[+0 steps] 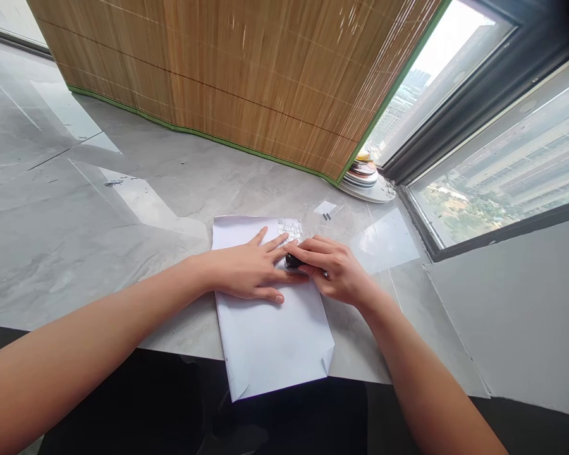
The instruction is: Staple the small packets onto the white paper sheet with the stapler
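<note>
small dark object (293, 260) under right hand (334, 272), on paper (270, 328)

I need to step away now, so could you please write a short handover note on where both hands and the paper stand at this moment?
Left hand: flat, fingers spread, pressing the white sheet onto the grey marble counter.
Right hand: fingers closed round a small dark object at the sheet's upper part; what it is cannot be told.
Sheet: near edge overhangs the counter, near right corner folded; a patterned patch lies at its top right.
Done: sheet laid and pinned.
Left: cannot tell.
</note>
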Demonstrator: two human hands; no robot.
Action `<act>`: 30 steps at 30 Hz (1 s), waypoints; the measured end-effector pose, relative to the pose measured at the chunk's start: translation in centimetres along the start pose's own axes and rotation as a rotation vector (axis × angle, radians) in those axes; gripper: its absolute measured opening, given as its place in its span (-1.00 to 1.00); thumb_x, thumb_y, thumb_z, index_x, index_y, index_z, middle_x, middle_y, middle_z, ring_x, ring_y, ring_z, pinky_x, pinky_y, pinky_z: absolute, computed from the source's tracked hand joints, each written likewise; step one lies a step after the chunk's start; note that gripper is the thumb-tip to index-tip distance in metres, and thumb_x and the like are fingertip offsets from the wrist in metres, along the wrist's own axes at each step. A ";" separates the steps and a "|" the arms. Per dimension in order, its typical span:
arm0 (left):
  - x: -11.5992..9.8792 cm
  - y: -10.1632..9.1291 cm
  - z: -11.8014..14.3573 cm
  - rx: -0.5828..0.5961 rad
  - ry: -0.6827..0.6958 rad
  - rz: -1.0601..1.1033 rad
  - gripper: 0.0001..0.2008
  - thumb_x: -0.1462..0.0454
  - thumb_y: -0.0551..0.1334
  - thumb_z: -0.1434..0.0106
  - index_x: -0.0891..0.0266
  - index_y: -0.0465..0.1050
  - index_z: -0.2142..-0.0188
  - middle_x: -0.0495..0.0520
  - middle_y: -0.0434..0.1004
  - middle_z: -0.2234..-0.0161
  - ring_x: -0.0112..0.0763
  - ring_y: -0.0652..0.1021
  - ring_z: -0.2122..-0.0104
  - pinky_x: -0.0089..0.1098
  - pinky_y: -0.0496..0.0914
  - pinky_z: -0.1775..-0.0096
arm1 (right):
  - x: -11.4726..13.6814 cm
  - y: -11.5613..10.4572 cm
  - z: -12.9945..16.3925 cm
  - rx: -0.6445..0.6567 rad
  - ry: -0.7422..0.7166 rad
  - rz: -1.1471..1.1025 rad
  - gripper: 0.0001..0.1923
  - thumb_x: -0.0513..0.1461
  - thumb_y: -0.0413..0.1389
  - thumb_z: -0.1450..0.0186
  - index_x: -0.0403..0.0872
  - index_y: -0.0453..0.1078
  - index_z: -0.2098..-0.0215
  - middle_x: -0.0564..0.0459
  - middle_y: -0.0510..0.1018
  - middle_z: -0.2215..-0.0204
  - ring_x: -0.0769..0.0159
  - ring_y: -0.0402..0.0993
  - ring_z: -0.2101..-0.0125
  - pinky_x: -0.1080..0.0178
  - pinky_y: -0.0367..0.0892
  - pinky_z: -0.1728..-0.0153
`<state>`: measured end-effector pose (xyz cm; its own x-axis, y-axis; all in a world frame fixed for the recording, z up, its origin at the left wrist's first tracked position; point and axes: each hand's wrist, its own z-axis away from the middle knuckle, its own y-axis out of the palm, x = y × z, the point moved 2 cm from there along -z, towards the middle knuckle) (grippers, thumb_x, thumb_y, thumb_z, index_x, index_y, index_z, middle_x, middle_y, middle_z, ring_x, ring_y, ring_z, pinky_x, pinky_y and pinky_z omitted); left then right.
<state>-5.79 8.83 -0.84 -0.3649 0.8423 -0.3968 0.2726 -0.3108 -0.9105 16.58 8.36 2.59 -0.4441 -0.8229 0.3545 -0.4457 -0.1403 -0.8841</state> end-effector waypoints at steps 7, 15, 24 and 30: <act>0.1 0.1 0.1 -0.015 0.031 -0.024 -0.49 -0.05 0.22 -0.47 -0.23 0.35 -0.37 0.01 0.10 -0.50 0.16 -0.01 -0.51 0.21 -0.11 -0.44 | 0.8 1.0 -0.1 0.074 0.018 0.314 -0.51 -0.43 0.06 -0.37 0.01 0.44 -0.21 -0.03 0.63 0.11 0.19 0.44 0.21 0.14 0.22 0.22; 0.1 -0.3 0.0 0.055 0.003 -0.048 -0.44 -0.09 0.17 -0.48 -0.22 0.28 -0.42 0.04 -0.09 -0.55 0.21 -0.02 -0.51 0.26 -0.14 -0.43 | -1.8 -0.4 0.7 -0.118 -0.018 -0.032 -0.49 -0.38 0.04 -0.47 0.14 0.43 -0.30 0.01 0.63 0.12 0.21 0.52 0.17 0.12 0.42 0.12; 1.0 -0.9 0.2 0.103 -0.012 -0.045 -0.27 -0.12 0.14 -0.49 -0.03 0.04 -0.53 0.14 -0.13 -0.55 0.08 -0.03 -0.52 0.15 -0.17 -0.46 | -6.2 -3.2 2.9 -0.146 0.270 -0.038 -0.49 -0.13 0.20 -0.43 0.08 0.42 -0.33 -0.04 0.64 0.02 0.11 0.60 0.10 0.10 0.51 0.06; 2.1 -0.8 0.0 0.069 0.023 -0.063 -0.32 -0.08 0.09 -0.53 0.11 0.10 -0.51 0.17 0.00 -0.52 -0.06 0.05 -0.51 -0.02 -0.14 -0.47 | -8.1 -2.6 3.2 -0.118 0.405 -0.034 -0.56 -0.06 0.24 -0.34 -0.02 0.50 -0.14 -0.05 0.67 0.06 0.07 0.58 0.11 0.07 0.44 0.01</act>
<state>-6.80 10.88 -0.94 -0.3583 0.8707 -0.3368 0.1880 -0.2861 -0.9396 23.81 13.61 1.07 -0.6868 -0.5325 0.4946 -0.5410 -0.0797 -0.8372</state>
